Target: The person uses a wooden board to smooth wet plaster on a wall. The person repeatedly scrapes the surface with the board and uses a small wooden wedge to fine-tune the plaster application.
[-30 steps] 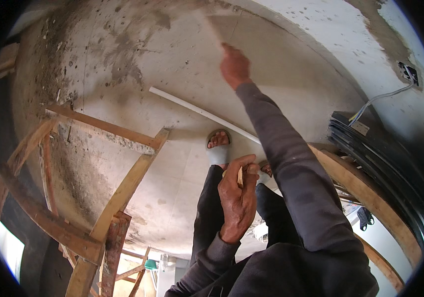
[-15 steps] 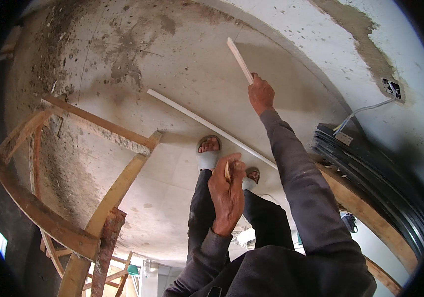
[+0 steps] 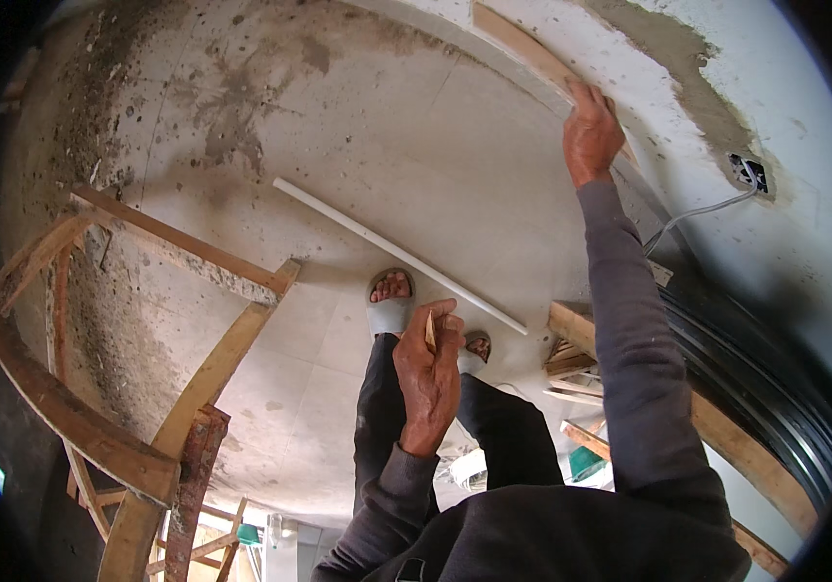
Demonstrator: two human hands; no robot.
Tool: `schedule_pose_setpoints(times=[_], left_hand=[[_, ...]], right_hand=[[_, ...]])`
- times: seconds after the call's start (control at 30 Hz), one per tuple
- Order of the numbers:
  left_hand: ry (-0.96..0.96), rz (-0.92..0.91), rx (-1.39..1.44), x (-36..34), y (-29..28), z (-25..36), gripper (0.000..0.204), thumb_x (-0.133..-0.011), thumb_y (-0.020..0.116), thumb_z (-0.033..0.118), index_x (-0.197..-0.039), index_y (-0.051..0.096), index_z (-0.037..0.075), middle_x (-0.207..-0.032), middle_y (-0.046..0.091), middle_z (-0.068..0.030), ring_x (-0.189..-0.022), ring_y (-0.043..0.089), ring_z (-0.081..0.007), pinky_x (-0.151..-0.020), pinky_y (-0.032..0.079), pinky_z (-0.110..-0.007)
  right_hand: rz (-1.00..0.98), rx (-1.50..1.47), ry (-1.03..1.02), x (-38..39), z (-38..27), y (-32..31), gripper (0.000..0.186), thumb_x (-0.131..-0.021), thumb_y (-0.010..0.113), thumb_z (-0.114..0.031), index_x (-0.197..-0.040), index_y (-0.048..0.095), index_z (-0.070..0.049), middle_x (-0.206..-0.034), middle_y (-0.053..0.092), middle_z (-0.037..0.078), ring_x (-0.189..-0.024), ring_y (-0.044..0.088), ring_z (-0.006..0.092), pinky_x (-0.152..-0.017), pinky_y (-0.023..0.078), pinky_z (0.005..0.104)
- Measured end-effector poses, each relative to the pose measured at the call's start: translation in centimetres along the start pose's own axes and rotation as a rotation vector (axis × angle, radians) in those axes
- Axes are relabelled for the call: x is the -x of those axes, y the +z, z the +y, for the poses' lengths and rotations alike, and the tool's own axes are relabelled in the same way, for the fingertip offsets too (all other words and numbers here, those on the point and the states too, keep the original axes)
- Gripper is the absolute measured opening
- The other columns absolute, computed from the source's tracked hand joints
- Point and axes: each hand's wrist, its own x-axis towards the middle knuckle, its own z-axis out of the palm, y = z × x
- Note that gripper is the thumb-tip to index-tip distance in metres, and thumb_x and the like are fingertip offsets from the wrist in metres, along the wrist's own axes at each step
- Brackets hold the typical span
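My right hand (image 3: 592, 136) is stretched far out to the upper right, its fingers wrapped round a flat, pale wooden strip (image 3: 524, 48). The strip lies along the lower part of the white wall, and my palm hides some of it. Nearer my body, my left hand (image 3: 427, 383) is raised above my legs and closed round a short, thin, tan pencil-like stick (image 3: 430, 332). Only a narrow piece of that stick shows between the fingers. Below the left hand, a long white pipe (image 3: 401, 254) rests slantwise on the floor in front of my sandalled feet.
A wooden trestle frame (image 3: 178, 244) stands at the left. Black coiled tubing (image 3: 755, 373) leans by the wall at the right, with wood offcuts (image 3: 571, 361) beside it. A cable (image 3: 702, 210) hangs from an open wall box (image 3: 750, 176). Dirt and stains mark the tiled floor (image 3: 338, 126).
My right hand has moved right and forward, taking the wooden strip from over the floor to the wall. My left hand keeps its grip, and the whole view has shifted slightly.
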Motion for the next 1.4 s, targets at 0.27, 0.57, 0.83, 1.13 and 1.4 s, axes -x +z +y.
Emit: schedule_pose_setpoints(times=[0.27, 0.57, 0.83, 1.13, 1.4], left_hand=[[0.013, -0.043, -0.058, -0.4, -0.3, -0.3, 0.021, -0.097, 0.055, 0.018, -0.108, 0.059, 0.000, -0.087, 0.063, -0.0050, -0.071, 0.058, -0.0117, -0.061, 0.045, -0.025], [-0.091, -0.018, -0.033, -0.2, -1.6, -0.3, 0.022, -0.097, 0.056, 0.019, -0.108, 0.059, 0.000, -0.085, 0.062, -0.0035, -0.072, 0.059, -0.0107, -0.061, 0.046, -0.025], [-0.113, -0.032, -0.023, -1.2, -1.7, -1.3, 0.022, -0.096, 0.056, 0.018, -0.109, 0.059, 0.001, -0.085, 0.061, -0.0040, -0.073, 0.058, -0.0109, -0.063, 0.046, -0.025], [-0.163, -0.102, -0.080, -1.9, -1.4, 0.9, 0.025, -0.097, 0.054, 0.019, -0.111, 0.058, 0.000, -0.088, 0.062, -0.0070, -0.075, 0.059, -0.0130, -0.067, 0.048, -0.028], [-0.115, -0.120, -0.088, -2.5, 0.1, 0.5, 0.022, -0.096, 0.054, 0.016, -0.110, 0.059, -0.001, -0.083, 0.062, -0.0080, -0.073, 0.058, -0.0126, -0.066, 0.047, -0.028]], right_hand=[[-0.304, 0.159, 0.011, 3.7, 7.3, 5.7, 0.031, -0.088, 0.052, -0.009, -0.115, 0.065, -0.015, -0.100, 0.067, 0.013, -0.094, 0.064, 0.0349, -0.078, 0.053, 0.0487], [-0.435, 0.136, 0.138, 8.9, 2.6, 6.6, 0.022, -0.090, 0.052, -0.008, -0.108, 0.064, -0.012, -0.096, 0.067, 0.014, -0.086, 0.067, 0.0348, -0.074, 0.055, 0.0462], [-0.343, 0.191, 0.176, 10.0, 5.4, 9.7, 0.029, -0.088, 0.053, -0.005, -0.114, 0.065, -0.010, -0.096, 0.068, 0.017, -0.088, 0.066, 0.0358, -0.076, 0.054, 0.0459], [-0.277, 0.065, 0.218, 10.9, 5.8, 11.8, 0.036, -0.085, 0.055, -0.003, -0.119, 0.065, -0.008, -0.096, 0.069, 0.019, -0.088, 0.066, 0.0374, -0.078, 0.053, 0.0465], [-0.463, 0.024, 0.186, 12.5, 5.1, 11.6, 0.033, -0.081, 0.056, -0.005, -0.112, 0.067, -0.011, -0.095, 0.069, 0.017, -0.089, 0.066, 0.0374, -0.080, 0.053, 0.0443]])
